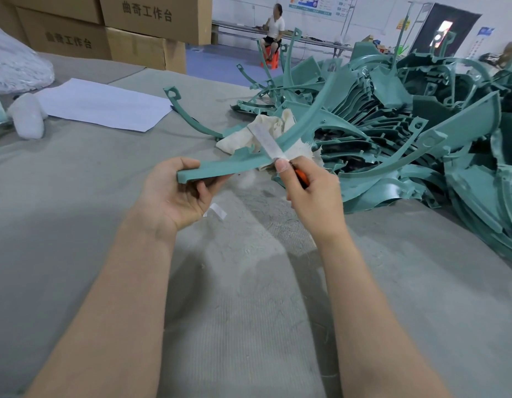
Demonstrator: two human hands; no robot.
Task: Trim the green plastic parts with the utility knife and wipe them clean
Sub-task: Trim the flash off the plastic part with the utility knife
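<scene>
My left hand (174, 193) grips the near end of a long curved green plastic part (292, 133) that arcs up and to the right. My right hand (312, 193) holds an orange-handled utility knife (302, 178), thumb pressed near the base of its long bare blade (265, 139). The blade lies against the upper edge of the green part, pointing up and left. A cream wiping cloth (266, 130) lies on the table just behind the part.
A large heap of green plastic parts (407, 133) fills the right side of the grey table (249, 282). One green part (186, 113) lies apart beside a white sheet (105, 104). Cardboard boxes (128, 30) stand behind; a person (273, 30) sits far off.
</scene>
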